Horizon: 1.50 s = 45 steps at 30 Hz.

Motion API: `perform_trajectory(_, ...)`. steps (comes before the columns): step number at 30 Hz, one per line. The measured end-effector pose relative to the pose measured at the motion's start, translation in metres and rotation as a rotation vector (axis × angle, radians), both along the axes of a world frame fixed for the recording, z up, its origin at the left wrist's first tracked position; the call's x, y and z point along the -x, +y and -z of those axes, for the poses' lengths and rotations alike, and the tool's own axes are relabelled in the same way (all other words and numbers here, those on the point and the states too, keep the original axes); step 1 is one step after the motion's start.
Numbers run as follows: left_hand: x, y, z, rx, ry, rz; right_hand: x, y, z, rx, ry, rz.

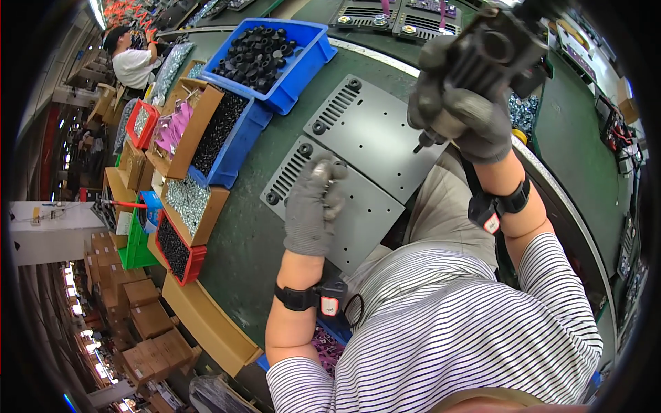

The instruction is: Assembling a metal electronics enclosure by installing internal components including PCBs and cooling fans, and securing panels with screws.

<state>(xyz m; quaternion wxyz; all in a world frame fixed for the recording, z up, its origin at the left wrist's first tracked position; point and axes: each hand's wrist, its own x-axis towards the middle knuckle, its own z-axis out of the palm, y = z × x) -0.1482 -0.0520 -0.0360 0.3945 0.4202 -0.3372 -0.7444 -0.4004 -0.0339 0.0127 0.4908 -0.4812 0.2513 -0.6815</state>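
Observation:
Two grey metal plates, a far one [375,131] and a near one [354,213], lie side by side on the green bench. Both have slots along the left end and black round feet at corners. Over the near plate's upper edge is my left hand [313,203], in a grey glove, with fingers bent together; small shiny bits show at the fingertips, too small to name. My right hand [475,124], gloved too, is wrapped round a black power screwdriver [492,48] above the far plate's right end. Its bit points down-left, apart from the plate.
At left stand a blue bin [272,58] of black rubber feet, another blue bin [231,148] of small black parts, a cardboard box [196,206] of screws and a red tray [175,248]. More slotted plates [399,20] lie beyond a white rail. A person [131,62] works far left.

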Motion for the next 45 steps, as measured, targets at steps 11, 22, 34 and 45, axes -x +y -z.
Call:
perform_trajectory(11, -0.006, 0.020, 0.018, -0.331, 0.448, 0.120, -0.065, -0.008, 0.000, 0.282, -0.093, -0.108)
perform_trajectory(22, -0.003, 0.024, 0.013, -0.394, 0.491, 0.113, -0.080, -0.009, 0.002, 0.283, -0.141, -0.157)
perform_trajectory(34, -0.006, 0.035, 0.003, -0.182, 0.474, 0.395, -0.056, -0.009, 0.021, 0.043, -0.540, -0.147)
perform_trajectory(45, -0.002, -0.020, 0.016, 0.880, -1.358, 0.293, -0.022, 0.003, 0.030, -0.065, -0.398, -0.028)
